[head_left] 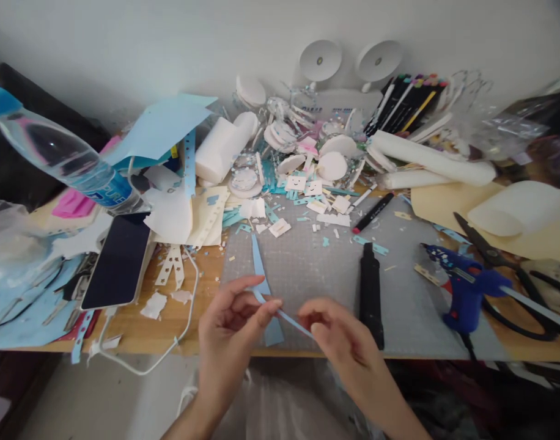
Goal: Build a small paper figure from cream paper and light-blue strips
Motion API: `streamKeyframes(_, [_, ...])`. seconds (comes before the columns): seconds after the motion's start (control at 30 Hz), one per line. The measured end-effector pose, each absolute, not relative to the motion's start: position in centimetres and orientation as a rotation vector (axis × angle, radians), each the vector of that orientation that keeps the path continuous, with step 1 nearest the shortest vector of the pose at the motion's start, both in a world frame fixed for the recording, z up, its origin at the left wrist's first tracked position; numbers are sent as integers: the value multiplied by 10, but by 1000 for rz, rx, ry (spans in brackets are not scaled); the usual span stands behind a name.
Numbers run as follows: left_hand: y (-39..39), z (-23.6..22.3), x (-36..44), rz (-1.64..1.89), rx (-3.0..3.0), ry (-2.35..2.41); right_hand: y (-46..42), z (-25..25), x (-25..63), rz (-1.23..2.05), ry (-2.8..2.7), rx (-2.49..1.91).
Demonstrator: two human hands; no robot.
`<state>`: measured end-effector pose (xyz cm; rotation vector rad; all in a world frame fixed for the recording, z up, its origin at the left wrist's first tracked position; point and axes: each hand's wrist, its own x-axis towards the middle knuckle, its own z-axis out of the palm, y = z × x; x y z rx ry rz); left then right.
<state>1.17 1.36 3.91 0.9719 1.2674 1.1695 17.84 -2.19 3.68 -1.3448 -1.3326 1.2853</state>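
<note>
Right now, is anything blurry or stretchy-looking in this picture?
Head view: the clear plastic at right looks smeary; the water bottle at left seems stretched outward, probably by the lens; the left hand and right hand look slightly soft, but the blue paper strip shows plainly; the phone has no strong glare.

Phone (117,261) just beside water bottle (81,160); white cable (176,341) near.

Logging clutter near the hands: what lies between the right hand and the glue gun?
Between the right hand and glue gun, the head view shows a black tool, then bare grey mat.
</note>
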Motion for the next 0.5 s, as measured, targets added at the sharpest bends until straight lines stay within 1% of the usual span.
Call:
streamKeyframes(0.13, [10,36,20,1086,1140,1254,-17,24,179,1314,-1336,-1330])
streamKeyframes(0.23, [8,31,11,934,1640,1264,-11,17,190,1242,-1283,-1413])
streamKeyframes(0.33, [8,23,-10,612,2235,1238,-8,15,207,1198,-1243,-1515])
streamKeyframes(0.4, [10,17,-27,482,2476,1252,-6,15,217,1183,-1258,-1537])
streamKeyframes(0.5, [16,10,-51,376,2689,1276,-5,18,226,1230,-1322,-1515])
